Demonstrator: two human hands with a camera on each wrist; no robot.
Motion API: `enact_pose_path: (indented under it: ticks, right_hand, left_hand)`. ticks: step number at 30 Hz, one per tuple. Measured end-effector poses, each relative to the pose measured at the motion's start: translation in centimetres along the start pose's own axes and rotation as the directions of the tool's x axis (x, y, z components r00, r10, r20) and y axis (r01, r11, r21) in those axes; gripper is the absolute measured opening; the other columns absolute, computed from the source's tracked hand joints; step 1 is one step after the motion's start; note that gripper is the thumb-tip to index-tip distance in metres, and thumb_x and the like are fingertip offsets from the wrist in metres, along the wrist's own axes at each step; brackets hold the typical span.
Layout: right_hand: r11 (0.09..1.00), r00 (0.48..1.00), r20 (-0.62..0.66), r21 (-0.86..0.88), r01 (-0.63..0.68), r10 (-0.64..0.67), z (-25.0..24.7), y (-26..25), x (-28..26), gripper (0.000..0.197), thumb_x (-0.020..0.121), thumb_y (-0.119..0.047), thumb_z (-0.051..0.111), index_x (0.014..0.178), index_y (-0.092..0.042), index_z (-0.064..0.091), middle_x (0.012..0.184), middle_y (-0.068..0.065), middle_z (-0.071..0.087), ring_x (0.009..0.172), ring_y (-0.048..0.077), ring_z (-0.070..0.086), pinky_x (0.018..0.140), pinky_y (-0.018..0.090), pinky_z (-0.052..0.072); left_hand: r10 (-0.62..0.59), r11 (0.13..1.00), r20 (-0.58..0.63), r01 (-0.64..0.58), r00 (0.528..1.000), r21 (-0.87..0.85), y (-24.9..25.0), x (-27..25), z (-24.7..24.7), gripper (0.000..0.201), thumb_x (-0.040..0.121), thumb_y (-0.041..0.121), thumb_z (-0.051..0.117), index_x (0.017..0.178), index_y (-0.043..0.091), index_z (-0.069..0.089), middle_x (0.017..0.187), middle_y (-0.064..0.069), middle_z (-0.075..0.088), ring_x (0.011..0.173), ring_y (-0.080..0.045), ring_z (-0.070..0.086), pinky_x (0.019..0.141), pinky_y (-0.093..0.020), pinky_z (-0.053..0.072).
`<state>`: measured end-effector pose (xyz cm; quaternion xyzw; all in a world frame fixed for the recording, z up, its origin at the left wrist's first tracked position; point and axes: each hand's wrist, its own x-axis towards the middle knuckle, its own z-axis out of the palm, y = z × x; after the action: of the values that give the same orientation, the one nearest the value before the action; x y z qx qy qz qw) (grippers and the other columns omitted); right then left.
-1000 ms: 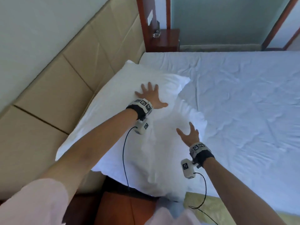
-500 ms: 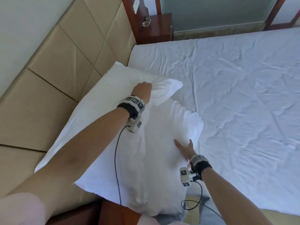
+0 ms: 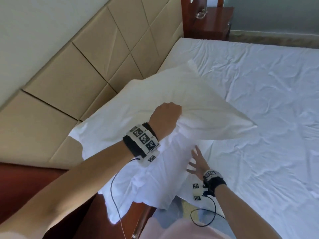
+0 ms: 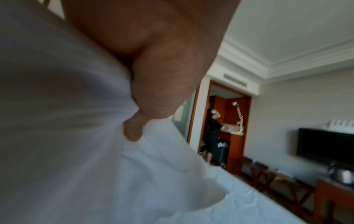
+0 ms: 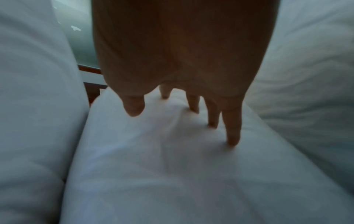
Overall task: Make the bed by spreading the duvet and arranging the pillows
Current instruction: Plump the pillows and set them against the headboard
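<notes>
Two white pillows lie stacked at the head of the bed. My left hand (image 3: pixel 166 114) grips a bunch of the upper pillow (image 3: pixel 198 94) and holds it raised and tilted. In the left wrist view the curled fingers (image 4: pixel 145 91) clench its white fabric (image 4: pixel 76 151). My right hand (image 3: pixel 196 163) rests with spread, straight fingers on the lower pillow (image 3: pixel 155 180). The right wrist view shows those fingers (image 5: pixel 232 128) pressing into the soft cover (image 5: pixel 153 166). A wrinkled white sheet (image 3: pixel 259 118) covers the mattress. No duvet is in view.
A beige padded headboard (image 3: pixel 86 66) runs along the left. One dark wooden nightstand (image 3: pixel 212 23) holding a glass ashtray (image 3: pixel 201 14) stands at the far corner, and another wooden nightstand (image 3: pixel 51 183) is close to me. In the left wrist view a person (image 4: pixel 212 136) stands in a far doorway.
My left hand went from flat on the upper pillow to gripping it and has lifted it off the lower one. My right hand settled flat on the lower pillow.
</notes>
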<state>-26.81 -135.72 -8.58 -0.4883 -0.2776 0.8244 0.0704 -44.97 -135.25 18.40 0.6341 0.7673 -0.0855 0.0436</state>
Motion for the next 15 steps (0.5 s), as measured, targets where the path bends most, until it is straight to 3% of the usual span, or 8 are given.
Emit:
enact_pose_path:
  ticks: [2, 5, 7, 8, 9, 11, 13, 15]
  right_hand:
    - [0.983, 1.0, -0.013, 0.183, 0.028, -0.026, -3.8, -0.9, -1.8, 0.046, 0.103, -0.055, 0.047, 0.148, -0.05, 0.038, 0.16, 0.002, 0.04, 0.132, 0.039, 0.052, 0.095, 0.06, 0.051]
    - [0.877, 0.992, -0.11, 0.467, 0.108, -0.064, -8.8, -5.7, -3.8, 0.066, 0.097, -0.075, 0.031, 0.156, -0.045, 0.028, 0.152, 0.01, 0.046, 0.13, 0.044, 0.052, 0.102, 0.071, 0.042]
    - [0.897, 0.978, -0.15, 0.399, 0.191, -0.142, -10.1, -10.2, -4.6, 0.083, 0.085, -0.087, 0.039, 0.157, -0.048, 0.022, 0.146, 0.009, 0.045, 0.131, 0.045, 0.051, 0.103, 0.072, 0.04]
    - [0.942, 0.974, -0.155, 0.269, 0.2, -0.163, -10.0, -12.2, -4.7, 0.091, 0.079, -0.09, 0.047, 0.156, -0.049, 0.022, 0.147, 0.009, 0.045, 0.129, 0.044, 0.051, 0.102, 0.07, 0.042]
    - [0.976, 0.977, -0.14, 0.123, 0.18, -0.163, -9.5, -14.0, -4.8, 0.098, 0.073, -0.09, 0.055, 0.156, -0.051, 0.02, 0.152, 0.01, 0.043, 0.13, 0.044, 0.05, 0.1, 0.068, 0.045]
    - [0.981, 0.984, -0.11, -0.145, 0.125, -0.142, -7.2, -16.1, -4.3, 0.105, 0.071, -0.082, 0.069, 0.155, -0.055, 0.011, 0.165, 0.006, 0.026, 0.142, 0.045, 0.037, 0.096, 0.067, 0.044]
    - [0.925, 0.982, -0.104, -0.363, 0.109, -0.156, -4.6, -16.2, -2.8, 0.114, 0.071, -0.075, 0.076, 0.156, -0.054, 0.003, 0.17, -0.001, 0.006, 0.151, 0.042, 0.02, 0.103, 0.069, 0.038]
    - [0.925, 0.963, -0.224, -0.375, 0.057, -0.15, -2.4, -15.3, -1.1, 0.132, 0.054, -0.089, 0.074, 0.156, -0.051, 0.0, 0.169, 0.002, 0.012, 0.149, 0.044, 0.026, 0.111, 0.067, 0.033]
  left_hand:
    - [-0.015, 0.999, 0.07, 0.018, 0.997, -0.044, 1.1, 0.4, 1.9, 0.027, 0.095, 0.004, 0.053, 0.117, 0.014, 0.063, 0.103, -0.004, 0.065, 0.092, -0.024, 0.061, 0.074, -0.028, 0.037]
    - [0.081, 0.997, 0.363, -0.073, 0.928, -0.037, 2.4, 0.5, 5.4, 0.05, 0.098, 0.042, 0.06, 0.139, 0.017, 0.049, 0.135, -0.004, 0.058, 0.12, -0.028, 0.057, 0.097, -0.034, 0.043]
    - [0.123, 0.982, 0.496, -0.032, 0.859, -0.189, 2.4, 0.5, 5.7, 0.066, 0.093, 0.058, 0.06, 0.148, 0.024, 0.045, 0.149, 0.003, 0.049, 0.132, -0.021, 0.05, 0.109, -0.033, 0.038]
    - [0.13, 0.952, 0.485, 0.028, 0.865, -0.306, 1.8, 0.8, 5.1, 0.064, 0.093, 0.058, 0.06, 0.147, 0.027, 0.048, 0.149, 0.004, 0.05, 0.131, -0.017, 0.052, 0.109, -0.031, 0.039]
    - [0.112, 0.912, 0.407, 0.07, 0.907, -0.405, 0.6, 1.6, 4.6, 0.056, 0.094, 0.052, 0.061, 0.144, 0.027, 0.053, 0.146, 0.003, 0.054, 0.126, -0.016, 0.056, 0.108, -0.029, 0.042]
    - [-0.012, 0.881, 0.172, 0.092, 0.985, -0.464, -2.9, 3.9, 2.8, 0.048, 0.095, 0.042, 0.064, 0.139, 0.024, 0.056, 0.141, -0.001, 0.059, 0.126, -0.02, 0.058, 0.109, -0.034, 0.043]
    - [-0.147, 0.946, 0.04, 0.153, 0.988, -0.286, -7.2, 6.3, 1.1, 0.07, 0.089, 0.051, 0.067, 0.148, 0.022, 0.044, 0.15, -0.005, 0.048, 0.139, -0.027, 0.043, 0.116, -0.042, 0.033]
    - [-0.313, 0.942, 0.147, 0.326, 0.938, -0.082, -10.9, 8.2, 0.4, 0.11, 0.074, 0.076, 0.067, 0.158, 0.022, 0.021, 0.16, -0.006, 0.032, 0.148, -0.03, 0.027, 0.12, -0.048, 0.022]
